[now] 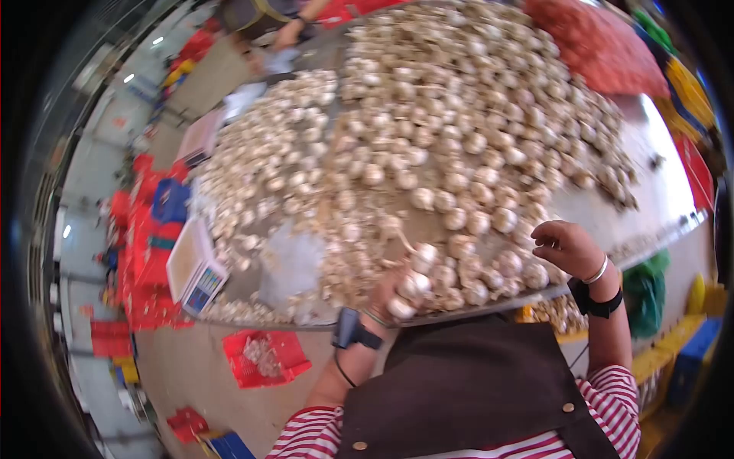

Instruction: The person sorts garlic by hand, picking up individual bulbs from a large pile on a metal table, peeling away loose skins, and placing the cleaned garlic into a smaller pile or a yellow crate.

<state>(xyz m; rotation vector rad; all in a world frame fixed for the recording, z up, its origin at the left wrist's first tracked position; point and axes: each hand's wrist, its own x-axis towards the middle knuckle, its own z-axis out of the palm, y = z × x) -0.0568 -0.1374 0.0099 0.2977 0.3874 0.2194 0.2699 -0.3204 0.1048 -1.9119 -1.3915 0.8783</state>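
Several garlic bulbs (pixel 414 284) with a long stem are held in my left hand (pixel 388 291) at the table's front edge. My right hand (pixel 567 246) hovers over the right part of the front edge, fingers curled and partly apart, with nothing visible in it. A large heap of garlic bulbs (pixel 474 138) covers the middle and right of the metal table (pixel 650 176). Smaller pale garlic (pixel 267 153) lies spread on the left. Between them and my left hand are loose skins and a clear plastic bag (pixel 290 264).
A scale (pixel 195 268) stands at the table's left edge, with a pink container (pixel 201 138) behind it. A red mesh sack (pixel 596 46) lies at the back right. Another person's hands (pixel 289 34) are at the back left. A red bag (pixel 265 359) is on the floor.
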